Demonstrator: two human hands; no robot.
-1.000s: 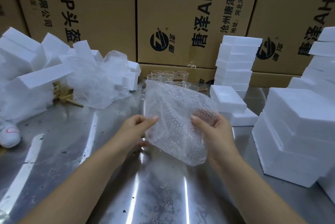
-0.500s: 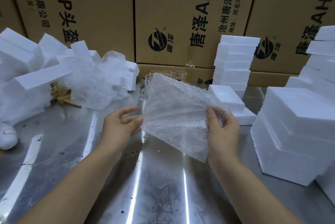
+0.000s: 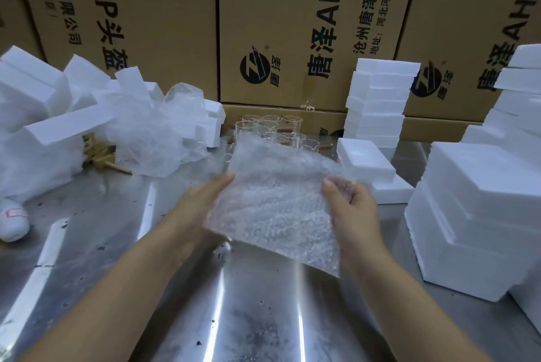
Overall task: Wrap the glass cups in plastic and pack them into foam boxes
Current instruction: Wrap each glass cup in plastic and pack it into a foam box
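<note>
Brightness: even, fairly bright indoor light with a cool cast.
Glare: long white streaks on the steel table (image 3: 263, 332), below both hands and out to the left of the left hand (image 3: 199, 206).
Overexposure: the foam boxes (image 3: 474, 215) to the right of the right hand (image 3: 354, 215) are nearly blown out, with faint edges.
Shadows: soft and weak, under the forearms.
Blur: the bubble wrap (image 3: 278, 206) between the hands is smeared; the glass cups (image 3: 269, 127) beyond it are soft.
Distortion: wide-angle bend; the cartons (image 3: 292, 25) above the hands lean outward, and the forearms stretch toward the bottom edge.
Sharpness: the carton print reads clearly.
</note>
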